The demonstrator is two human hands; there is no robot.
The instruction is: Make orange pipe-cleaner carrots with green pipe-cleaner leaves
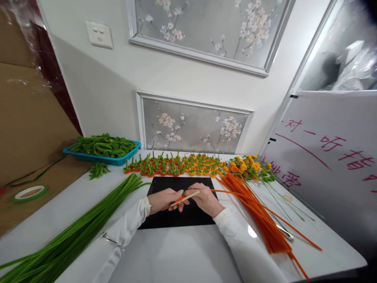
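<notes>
Both hands meet over a black mat (165,184) on the white table (182,251). My left hand (165,200) is closed around a thin wooden stick (188,196) that has an orange pipe cleaner (224,191) wound onto it. My right hand (204,199) pinches the orange pipe cleaner at the stick; the pipe cleaner's free end trails right towards the orange bundle (259,212).
A long bundle of green pipe cleaners (82,228) lies at left. Behind the mat stand several small orange and green pieces (176,165) and yellow flowers (247,165). A blue tray (101,157) holds green pieces. A tape roll (29,192) lies far left; a lettered white board (324,165) stands right.
</notes>
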